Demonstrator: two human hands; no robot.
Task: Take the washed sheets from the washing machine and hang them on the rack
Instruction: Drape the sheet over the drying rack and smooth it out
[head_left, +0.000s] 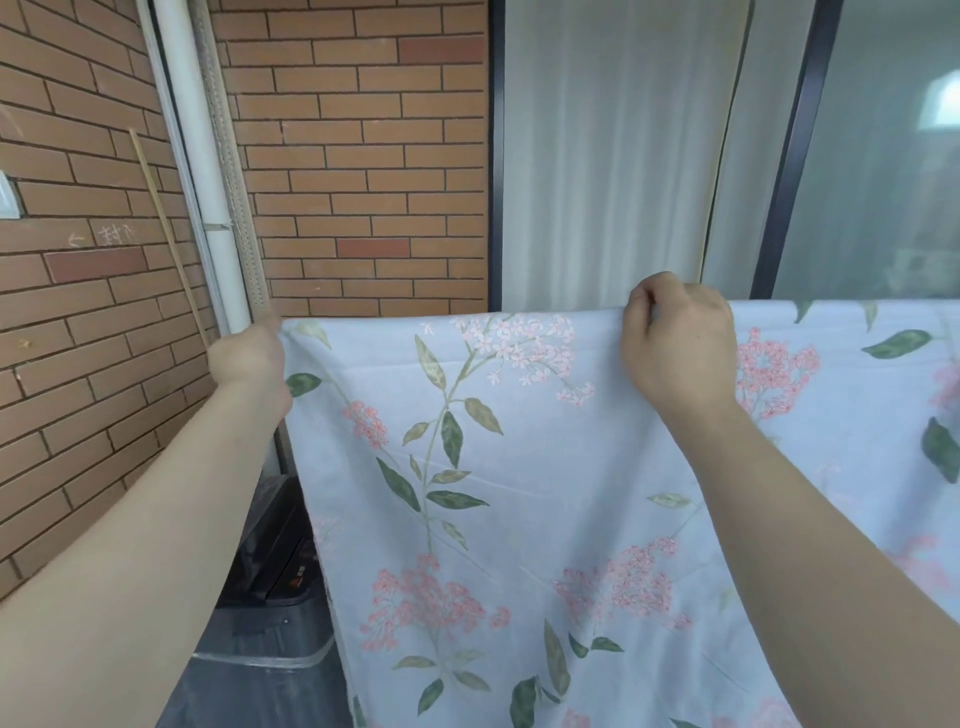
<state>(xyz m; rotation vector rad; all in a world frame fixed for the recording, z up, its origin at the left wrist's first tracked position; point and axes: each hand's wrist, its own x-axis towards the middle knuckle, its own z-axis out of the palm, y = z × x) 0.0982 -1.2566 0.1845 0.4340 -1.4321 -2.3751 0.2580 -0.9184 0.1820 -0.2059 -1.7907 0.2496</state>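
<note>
- Left hand (248, 358) grip pinches the corner of the pale-blue floral cotton sheet (519, 493).
- Right hand (675, 348) grip clenches its top fold.
- The rack beneath is hidden.

An orange brick wall (358, 156) fills the upper left, crossed by a white pipe (200, 156) (a thin stick (166, 228) leans beside it). Upper right, a dark-framed window (878, 156) shows pale curtains (608, 156).

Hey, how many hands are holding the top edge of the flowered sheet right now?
2. The left hand grips the top left corner of the sheet, next to the white pipe. The right hand pinches the top edge farther right, in front of the curtain.
</note>
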